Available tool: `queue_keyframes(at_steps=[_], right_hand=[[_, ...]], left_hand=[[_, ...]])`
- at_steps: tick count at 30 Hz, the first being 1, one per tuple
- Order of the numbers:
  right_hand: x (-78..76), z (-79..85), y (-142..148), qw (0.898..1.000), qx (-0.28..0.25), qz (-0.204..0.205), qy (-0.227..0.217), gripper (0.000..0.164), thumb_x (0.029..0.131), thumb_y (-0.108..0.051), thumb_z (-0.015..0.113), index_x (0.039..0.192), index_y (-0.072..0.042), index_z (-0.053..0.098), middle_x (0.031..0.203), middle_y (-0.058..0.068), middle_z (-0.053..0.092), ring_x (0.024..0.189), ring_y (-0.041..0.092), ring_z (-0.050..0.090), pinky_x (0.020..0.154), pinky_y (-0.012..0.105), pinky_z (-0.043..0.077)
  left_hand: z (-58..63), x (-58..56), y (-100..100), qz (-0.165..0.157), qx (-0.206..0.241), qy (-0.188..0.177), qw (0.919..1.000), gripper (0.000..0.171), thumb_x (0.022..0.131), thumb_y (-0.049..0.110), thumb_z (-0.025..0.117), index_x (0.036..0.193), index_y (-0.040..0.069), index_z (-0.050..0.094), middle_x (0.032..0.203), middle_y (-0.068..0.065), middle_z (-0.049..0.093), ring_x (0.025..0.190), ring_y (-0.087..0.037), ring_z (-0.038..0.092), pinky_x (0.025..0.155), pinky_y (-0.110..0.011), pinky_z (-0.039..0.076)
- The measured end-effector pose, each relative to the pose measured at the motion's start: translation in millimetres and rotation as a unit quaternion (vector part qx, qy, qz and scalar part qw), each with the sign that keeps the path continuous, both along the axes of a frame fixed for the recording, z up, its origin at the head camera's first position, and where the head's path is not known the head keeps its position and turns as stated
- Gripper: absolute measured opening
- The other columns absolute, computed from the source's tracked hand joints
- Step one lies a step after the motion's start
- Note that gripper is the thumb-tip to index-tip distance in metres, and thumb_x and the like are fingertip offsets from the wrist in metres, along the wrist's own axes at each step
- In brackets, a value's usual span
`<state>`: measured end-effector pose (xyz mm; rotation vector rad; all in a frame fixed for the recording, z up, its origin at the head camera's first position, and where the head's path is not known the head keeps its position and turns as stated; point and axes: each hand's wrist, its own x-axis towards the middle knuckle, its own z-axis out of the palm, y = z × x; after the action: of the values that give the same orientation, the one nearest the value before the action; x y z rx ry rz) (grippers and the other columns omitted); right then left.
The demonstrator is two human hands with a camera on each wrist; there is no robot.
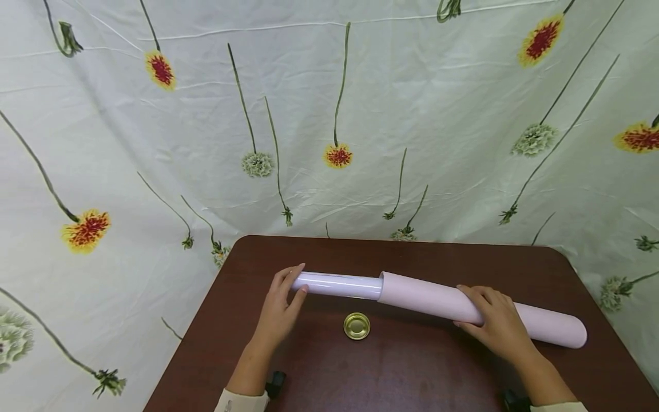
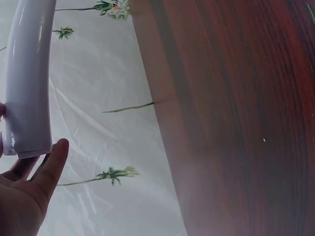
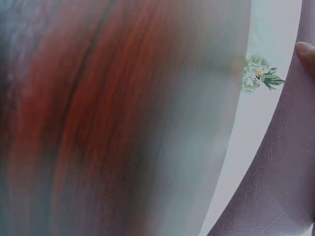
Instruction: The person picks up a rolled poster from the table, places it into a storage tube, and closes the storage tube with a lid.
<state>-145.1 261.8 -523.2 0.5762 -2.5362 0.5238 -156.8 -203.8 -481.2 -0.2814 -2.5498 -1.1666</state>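
A glossy white rolled sheet (image 1: 340, 285) sticks out of the left mouth of a pale pink cardboard-like tube (image 1: 427, 294). Its other end is hidden inside the tube. My left hand (image 1: 278, 309) holds the roll's free end between thumb and fingers. In the left wrist view, fingers (image 2: 51, 167) reach behind the bottom edge of the roll (image 2: 30, 83). My right hand (image 1: 496, 323) grips the pink tube from above, right of its middle. In the right wrist view, the tube's textured surface (image 3: 275, 167) runs down the right side, with one fingertip on it.
A small round gold lid (image 1: 357, 326) lies on the dark brown wooden table (image 1: 370, 372), in front of the roll. Behind the table hangs a white cloth (image 1: 309, 103) printed with flowers. The table's far edge runs just beyond the tube.
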Motion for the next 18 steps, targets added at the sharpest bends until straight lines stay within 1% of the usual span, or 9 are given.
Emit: queue_keyframes(at_steps=[5,9,14,18], right_hand=[[-0.2,-1.5,-1.0,1.000,-0.001,0.001,-0.002,0.084,0.063,-0.030,0.093,0.138,-0.015,0.060,0.113,0.009,0.063,0.106,0.031,0.060,0.090,0.058,0.040],[0.3,-1.9,-1.6,1.000,-0.001,0.001,-0.003,0.084,0.063,-0.030,0.093,0.139,-0.016,0.059,0.114,0.008,0.063,0.106,0.031,0.060,0.091,0.057,0.040],[1.6,-0.9,-3.5,1.000,-0.002,0.003,-0.001,0.085,0.063,-0.029,0.094,0.139,-0.017,0.059,0.114,0.009,0.063,0.106,0.031,0.060,0.091,0.058,0.040],[2.5,0.3,-4.9,1.000,-0.004,0.006,0.006,0.084,0.063,-0.027,0.094,0.139,-0.016,0.059,0.112,0.008,0.063,0.105,0.031,0.060,0.090,0.058,0.041]], left_hand=[[0.6,1.6,0.7,-0.008,0.011,-0.002,0.9999,0.049,0.102,0.026,0.061,0.149,0.025,0.050,0.144,-0.010,0.050,0.133,-0.032,0.052,0.108,-0.057,0.042],[1.5,2.3,2.0,-0.003,0.020,-0.013,0.9997,0.051,0.101,0.026,0.063,0.150,0.020,0.048,0.147,-0.010,0.050,0.135,-0.031,0.051,0.110,-0.056,0.042],[1.4,1.7,4.4,0.005,0.027,-0.015,0.9995,0.048,0.099,0.023,0.066,0.144,0.017,0.051,0.144,-0.008,0.052,0.125,-0.025,0.056,0.104,-0.049,0.048],[0.5,1.5,5.6,0.004,0.035,-0.008,0.9994,0.047,0.098,0.021,0.067,0.142,0.016,0.054,0.143,-0.008,0.052,0.123,-0.023,0.055,0.101,-0.049,0.049]])
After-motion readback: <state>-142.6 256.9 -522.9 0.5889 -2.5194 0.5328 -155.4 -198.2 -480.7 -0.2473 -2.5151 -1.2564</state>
